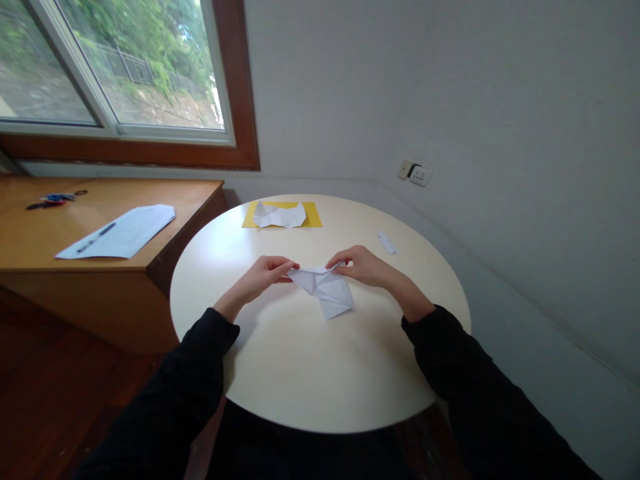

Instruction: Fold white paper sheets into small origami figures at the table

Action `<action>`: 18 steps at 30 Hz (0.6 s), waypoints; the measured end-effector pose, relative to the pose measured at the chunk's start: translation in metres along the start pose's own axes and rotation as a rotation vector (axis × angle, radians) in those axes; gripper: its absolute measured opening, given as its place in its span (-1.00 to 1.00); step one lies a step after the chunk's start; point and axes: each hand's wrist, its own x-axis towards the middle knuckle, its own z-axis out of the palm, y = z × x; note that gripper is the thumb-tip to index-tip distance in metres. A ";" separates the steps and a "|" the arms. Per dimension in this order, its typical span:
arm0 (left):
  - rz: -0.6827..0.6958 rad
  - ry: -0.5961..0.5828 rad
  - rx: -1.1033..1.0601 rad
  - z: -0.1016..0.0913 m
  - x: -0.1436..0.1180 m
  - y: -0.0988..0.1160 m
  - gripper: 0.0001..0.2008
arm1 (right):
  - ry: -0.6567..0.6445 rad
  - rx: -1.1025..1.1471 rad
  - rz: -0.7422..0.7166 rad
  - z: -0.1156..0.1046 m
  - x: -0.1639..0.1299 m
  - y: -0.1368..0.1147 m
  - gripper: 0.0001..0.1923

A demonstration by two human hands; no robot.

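Between my two hands, over the middle of a round white table (310, 380), is a white sheet of paper (333, 291) with several creases. My left hand (267, 272) pinches its upper left corner between thumb and fingers. At the upper right edge, my right hand (363, 265) grips the paper the same way. The top edge runs between both hands, and the folded lower part hangs toward me. I cannot tell whether its lower end touches the tabletop.
Farther back, a creased white paper (281, 215) lies on a yellow sheet (313, 215). A small white paper strip (387, 243) rests at the right. On the wooden desk (200, 200) at left are white sheets (135, 230), a pen (97, 237) and scissors (56, 199). Walls border the table's far and right sides.
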 end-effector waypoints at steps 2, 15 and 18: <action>-0.003 -0.022 0.044 0.001 -0.002 0.004 -0.73 | 0.006 -0.020 -0.007 0.000 -0.001 -0.003 -0.80; 0.074 0.069 0.426 0.009 -0.005 0.016 -0.73 | 0.033 -0.068 -0.077 -0.003 -0.004 -0.028 -0.82; 0.086 0.100 0.407 0.012 -0.006 0.019 -0.77 | 0.061 -0.083 -0.087 -0.004 -0.006 -0.034 -0.81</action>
